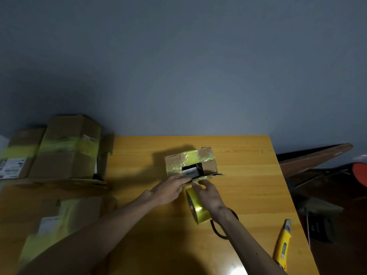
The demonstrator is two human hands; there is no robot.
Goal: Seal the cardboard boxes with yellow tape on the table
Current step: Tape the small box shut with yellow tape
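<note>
A small cardboard box [208, 165] stands mid-table, a strip of yellow tape across its far top and a dark gap still showing between its flaps. My left hand [168, 190] lies with straight fingers on the near flap at the box's front edge. My right hand [208, 195] pinches the tape end at that same edge, beside the left fingertips. The yellow tape roll [195, 207] stands on its edge on the table just under my right hand and wrist, partly hidden by them.
Several taped cardboard boxes [65, 147] are stacked at the far left, another taped box [65, 219] at the near left. A yellow utility knife [283, 245] lies near the table's right edge [286, 185]. Dark clutter sits beyond that edge.
</note>
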